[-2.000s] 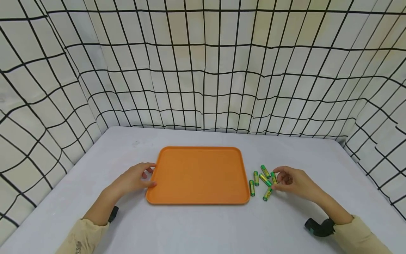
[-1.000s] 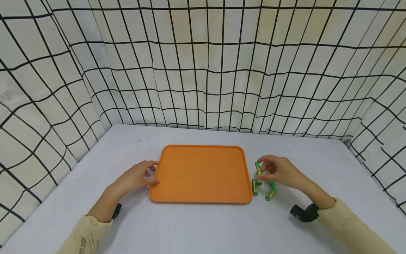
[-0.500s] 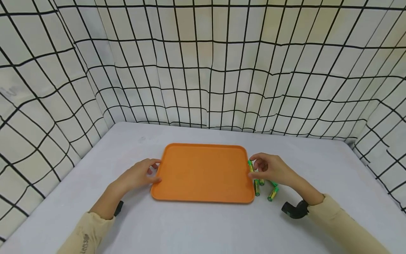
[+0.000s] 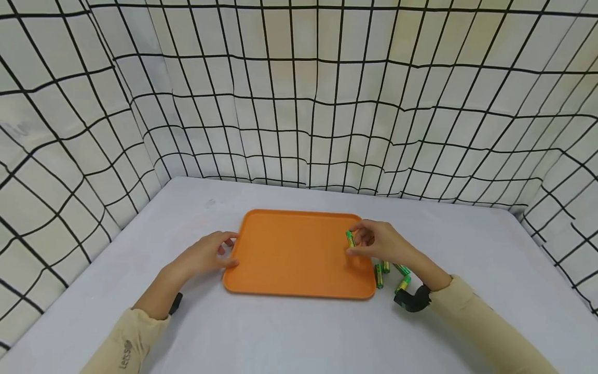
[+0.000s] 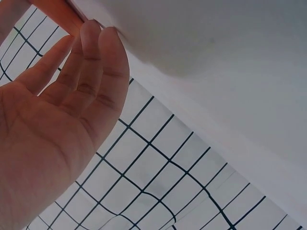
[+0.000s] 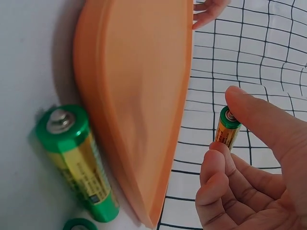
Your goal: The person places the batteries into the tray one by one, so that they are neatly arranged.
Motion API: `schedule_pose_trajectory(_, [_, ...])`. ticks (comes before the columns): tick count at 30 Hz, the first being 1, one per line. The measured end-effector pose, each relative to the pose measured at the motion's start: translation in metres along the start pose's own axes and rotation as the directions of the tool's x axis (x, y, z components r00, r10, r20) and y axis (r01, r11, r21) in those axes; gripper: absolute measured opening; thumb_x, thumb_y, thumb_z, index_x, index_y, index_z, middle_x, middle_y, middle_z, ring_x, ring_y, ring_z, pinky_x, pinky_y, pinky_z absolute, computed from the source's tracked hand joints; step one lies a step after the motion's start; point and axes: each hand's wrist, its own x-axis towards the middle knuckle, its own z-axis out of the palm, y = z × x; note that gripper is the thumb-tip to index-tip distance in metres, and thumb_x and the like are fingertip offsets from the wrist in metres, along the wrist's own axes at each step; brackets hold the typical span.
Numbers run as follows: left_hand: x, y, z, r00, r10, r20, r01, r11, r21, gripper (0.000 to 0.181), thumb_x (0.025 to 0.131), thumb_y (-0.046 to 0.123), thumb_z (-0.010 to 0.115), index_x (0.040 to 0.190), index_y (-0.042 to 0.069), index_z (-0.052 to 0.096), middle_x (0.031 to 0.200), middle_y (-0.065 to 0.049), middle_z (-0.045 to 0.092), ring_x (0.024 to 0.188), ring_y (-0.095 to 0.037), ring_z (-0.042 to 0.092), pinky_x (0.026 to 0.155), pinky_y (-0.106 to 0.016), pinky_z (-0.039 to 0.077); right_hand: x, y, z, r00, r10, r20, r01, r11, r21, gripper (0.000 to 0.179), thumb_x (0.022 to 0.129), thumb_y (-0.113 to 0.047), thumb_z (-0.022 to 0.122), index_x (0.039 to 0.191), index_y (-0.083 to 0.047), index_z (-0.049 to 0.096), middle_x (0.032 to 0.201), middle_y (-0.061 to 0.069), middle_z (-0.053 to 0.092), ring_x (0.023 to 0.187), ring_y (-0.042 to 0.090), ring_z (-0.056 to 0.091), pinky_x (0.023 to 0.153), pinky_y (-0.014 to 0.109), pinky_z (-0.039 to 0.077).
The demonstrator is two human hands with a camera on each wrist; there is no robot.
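My right hand (image 4: 384, 241) pinches a small green-and-yellow battery (image 4: 350, 239) over the right part of an orange tray (image 4: 294, 254). In the right wrist view, the thumb is on the metal-tipped end of the held battery (image 6: 227, 129), and fingertips are at its other end. At the tray's left edge, my left hand (image 4: 201, 255) rests with thumb and fingers spread apart, touching the rim. The left wrist view shows its fingers (image 5: 112, 72) fairly straight, their tips at the tray's edge. Several more batteries (image 4: 379, 276) lie beside the tray's right edge, partly hidden by my right forearm.
A white surface (image 4: 280, 332) carries the tray. White walls with a black grid net (image 4: 303, 109) enclose it at the back and both sides. A black wrist camera (image 4: 413, 299) sits on my right wrist, close above the loose batteries.
My right hand has taken up a battery from the loose group and moved left with it, from beside the tray to over it. My left hand stays at the tray's left edge.
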Motion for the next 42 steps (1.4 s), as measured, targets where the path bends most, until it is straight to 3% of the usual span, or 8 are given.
schedule_pose_trajectory(24, [0.001,0.000,-0.001,1.000,0.006,-0.009,-0.005,0.999,0.033,0.063,0.085,0.025,0.076,0.134,-0.004,0.050,0.112,-0.016,0.061,0.095,-0.028,0.057,0.083,-0.046,0.048,0.040,-0.009,0.014,1.000,0.011,0.023,-0.011,1.000,-0.005,0.046,0.079,-0.023,0.083,0.114,0.000,0.063,0.081,0.000,0.061,0.073,0.014,0.055,0.069,0.025,0.047])
schedule_pose_trajectory(42, [0.001,-0.001,0.000,1.000,-0.004,-0.004,0.004,1.000,0.015,0.063,0.085,0.025,0.076,0.135,-0.004,0.050,0.115,-0.015,0.060,0.098,-0.029,0.057,0.085,-0.047,0.048,0.067,-0.023,0.030,0.998,-0.036,0.043,0.036,0.999,0.002,0.048,0.079,-0.023,0.082,0.117,0.000,0.062,0.083,0.000,0.063,0.076,0.014,0.058,0.075,0.029,0.050])
